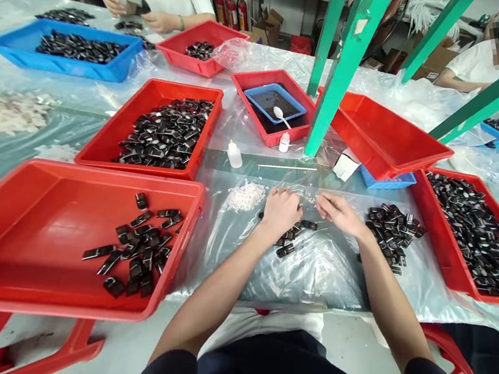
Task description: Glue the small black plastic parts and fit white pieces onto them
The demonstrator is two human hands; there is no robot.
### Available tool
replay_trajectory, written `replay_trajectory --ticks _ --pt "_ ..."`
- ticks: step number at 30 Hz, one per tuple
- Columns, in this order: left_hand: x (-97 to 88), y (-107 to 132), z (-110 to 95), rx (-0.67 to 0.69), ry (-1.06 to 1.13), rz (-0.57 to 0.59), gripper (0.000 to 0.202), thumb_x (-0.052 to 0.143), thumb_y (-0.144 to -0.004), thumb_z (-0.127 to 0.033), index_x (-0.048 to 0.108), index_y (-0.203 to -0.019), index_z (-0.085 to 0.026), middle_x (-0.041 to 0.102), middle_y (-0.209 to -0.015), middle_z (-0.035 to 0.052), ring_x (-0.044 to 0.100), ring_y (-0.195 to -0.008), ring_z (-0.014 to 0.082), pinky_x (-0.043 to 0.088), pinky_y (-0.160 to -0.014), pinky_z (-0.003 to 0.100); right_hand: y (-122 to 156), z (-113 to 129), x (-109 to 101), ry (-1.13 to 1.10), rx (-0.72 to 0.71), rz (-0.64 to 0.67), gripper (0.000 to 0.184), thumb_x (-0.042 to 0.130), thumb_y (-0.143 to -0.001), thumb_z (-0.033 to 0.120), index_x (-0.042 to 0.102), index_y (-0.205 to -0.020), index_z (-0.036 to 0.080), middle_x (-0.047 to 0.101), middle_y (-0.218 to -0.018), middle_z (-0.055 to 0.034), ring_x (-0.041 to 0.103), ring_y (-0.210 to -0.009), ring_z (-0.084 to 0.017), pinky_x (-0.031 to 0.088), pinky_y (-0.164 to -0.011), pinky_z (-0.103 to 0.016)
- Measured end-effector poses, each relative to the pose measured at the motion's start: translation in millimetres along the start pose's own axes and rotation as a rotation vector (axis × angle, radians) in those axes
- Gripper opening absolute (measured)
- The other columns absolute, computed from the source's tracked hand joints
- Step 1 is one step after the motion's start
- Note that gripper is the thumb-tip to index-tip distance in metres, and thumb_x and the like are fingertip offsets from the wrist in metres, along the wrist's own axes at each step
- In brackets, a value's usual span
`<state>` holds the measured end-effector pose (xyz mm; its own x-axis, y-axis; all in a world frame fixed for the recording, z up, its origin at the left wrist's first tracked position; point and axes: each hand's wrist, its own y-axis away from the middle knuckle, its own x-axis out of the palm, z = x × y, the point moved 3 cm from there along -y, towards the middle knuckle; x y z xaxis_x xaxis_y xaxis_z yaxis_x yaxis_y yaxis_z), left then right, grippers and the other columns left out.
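My left hand (pixel 280 209) rests knuckles-up on the plastic-covered table, fingers curled down over a few small black glossy parts (pixel 293 237); what the fingers pinch is hidden. My right hand (pixel 339 212) lies a short way to the right, fingers curled and pointing toward the left hand, its grip hidden too. A heap of the same black parts (pixel 393 230) lies just right of my right hand. A small pile of white bits (pixel 245 196) sits left of my left hand.
A big red tray (pixel 27 247) with several black parts stands at my left, another fuller red tray (pixel 160 135) behind it, one at the right (pixel 450 256). A small white bottle (pixel 234 154) and green frame legs (pixel 344 64) stand ahead. Other people work at the far side.
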<state>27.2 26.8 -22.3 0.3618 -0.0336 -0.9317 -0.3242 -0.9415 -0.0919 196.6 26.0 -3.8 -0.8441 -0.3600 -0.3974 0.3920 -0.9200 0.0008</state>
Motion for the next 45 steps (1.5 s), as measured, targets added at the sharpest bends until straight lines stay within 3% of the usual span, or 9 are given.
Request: replay_trajectory --ticks 3,7,11,14,17,20,23,36,45 --pt "0.1 -1 1 0.006 -0.004 0.012 0.015 0.066 -0.088 -0.021 0.079 -0.08 -0.017 0.079 -0.094 0.0171 0.074 -0.101 0.0329 0.047 -0.096 0.046 6 5 0 0.127 -0.022 0.106 0.046 0.058 -0.098 0.061 0.059 -0.074 0.022 0.055 -0.065 0.0027 0.048 -0.062 -0.015 0.039 -0.06 -0.028" --pt "-1.4 0 3 0.035 0.033 0.012 0.017 0.063 -0.09 -0.018 0.078 -0.082 -0.015 0.079 -0.098 0.0164 0.073 -0.102 0.0312 0.047 -0.099 0.045 14 -3 2 0.311 0.039 0.163 0.022 0.072 -0.09 0.044 0.067 -0.087 0.023 0.07 -0.082 0.0018 0.057 -0.065 -0.015 0.044 -0.065 -0.029" --pt "-8.4 3 11 0.018 0.244 -0.052 0.016 0.063 -0.089 -0.016 0.075 -0.079 -0.017 0.077 -0.093 0.01 0.071 -0.095 0.027 0.047 -0.098 0.043 17 -11 6 0.378 0.066 0.214 0.016 0.078 -0.083 0.037 0.07 -0.087 0.024 0.072 -0.083 0.0006 0.06 -0.069 -0.017 0.046 -0.068 -0.029" --pt "-15.2 5 18 0.009 0.536 -0.135 0.013 0.065 -0.087 -0.017 0.075 -0.079 -0.018 0.072 -0.084 0.0053 0.066 -0.083 0.0205 0.049 -0.086 0.036 14 -10 7 0.332 0.056 0.218 0.017 0.077 -0.083 0.038 0.07 -0.087 0.023 0.071 -0.083 -0.0008 0.061 -0.073 -0.018 0.047 -0.07 -0.029" --pt "-19.4 6 22 0.015 0.878 -0.171 0.012 0.067 -0.087 -0.023 0.075 -0.083 -0.017 0.07 -0.081 0.0036 0.061 -0.075 0.0154 0.047 -0.073 0.03 8 -6 2 0.209 0.024 0.09 0.027 0.076 -0.086 0.046 0.069 -0.09 0.021 0.068 -0.085 -0.0015 0.057 -0.074 -0.017 0.045 -0.071 -0.03" --pt "-21.2 5 23 0.022 1.145 -0.128 0.019 0.071 -0.086 -0.034 0.075 -0.082 -0.016 0.07 -0.078 0.0027 0.058 -0.07 0.0127 0.045 -0.068 0.027 3 -2 -4 0.104 -0.019 -0.034 0.036 0.078 -0.083 0.054 0.069 -0.088 0.02 0.057 -0.076 0.0007 0.048 -0.068 -0.015 0.039 -0.066 -0.029" --pt "-22.2 4 22 0.016 1.28 -0.064 0.026 0.077 -0.082 -0.041 0.075 -0.08 -0.016 0.07 -0.076 0.0025 0.057 -0.067 0.0117 0.046 -0.067 0.027 3 3 -4 0.039 -0.041 -0.011 0.04 0.077 -0.084 0.059 0.068 -0.082 0.02 0.047 -0.068 0.0031 0.039 -0.063 -0.013 0.034 -0.062 -0.029" --pt "-21.1 7 18 0.021 1.311 0.051 0.026 0.079 -0.081 -0.041 0.074 -0.079 -0.016 0.065 -0.073 0.0002 0.053 -0.066 0.0102 0.041 -0.066 0.026 9 11 0 0.0 -0.052 0.075 0.042 0.075 -0.089 0.057 0.062 -0.075 0.02 0.042 -0.067 0.0038 0.034 -0.063 -0.012 0.029 -0.061 -0.028" --pt "-17.0 4 24 0.076 1.16 0.114 0.026 0.076 -0.084 -0.042 0.075 -0.085 -0.016 0.071 -0.077 0.0027 0.058 -0.067 0.0123 0.045 -0.067 0.028 9 4 1 0.141 -0.057 0.075 0.04 0.071 -0.091 0.057 0.069 -0.079 0.019 0.058 -0.072 -0.0002 0.047 -0.067 -0.015 0.036 -0.062 -0.028"
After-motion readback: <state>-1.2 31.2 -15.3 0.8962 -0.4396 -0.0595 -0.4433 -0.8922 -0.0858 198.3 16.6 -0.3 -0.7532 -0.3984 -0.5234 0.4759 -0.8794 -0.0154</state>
